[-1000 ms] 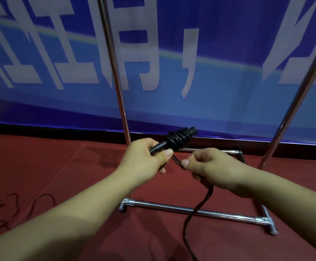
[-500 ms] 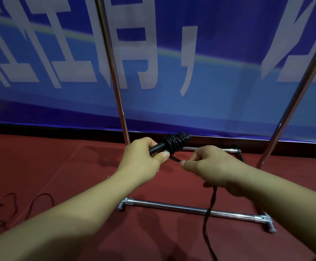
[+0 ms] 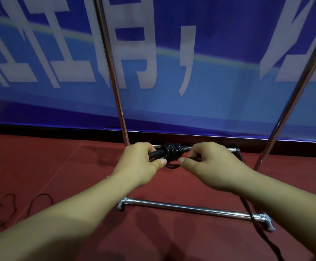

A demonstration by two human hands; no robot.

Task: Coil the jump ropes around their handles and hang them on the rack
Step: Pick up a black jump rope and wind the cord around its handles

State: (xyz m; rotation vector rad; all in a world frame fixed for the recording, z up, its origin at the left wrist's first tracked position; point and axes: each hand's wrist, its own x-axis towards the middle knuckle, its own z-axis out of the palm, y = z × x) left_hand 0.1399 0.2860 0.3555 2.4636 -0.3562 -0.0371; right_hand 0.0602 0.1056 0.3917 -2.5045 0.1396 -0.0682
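Note:
My left hand (image 3: 140,162) grips the black jump-rope handles (image 3: 158,153), held roughly level above the floor. Several turns of black rope (image 3: 172,152) are wound around the handles' right end. My right hand (image 3: 209,162) pinches the rope just right of the coil. The loose rope tail (image 3: 257,225) hangs from under my right forearm down to the floor at the lower right. The chrome rack stands in front of me, with its left upright (image 3: 114,80) and right upright (image 3: 292,98) rising out of view. The top of the rack is out of frame.
The rack's near base bar (image 3: 191,209) lies on the red carpet below my hands, the far base bar (image 3: 232,149) behind them. Another dark rope (image 3: 40,199) lies looped on the carpet at the lower left. A blue banner (image 3: 209,91) with white characters fills the background.
My right hand has moved up and left, close beside the coil. The handles have tilted from pointing up-right to nearly level. The hanging rope tail has swung to the right.

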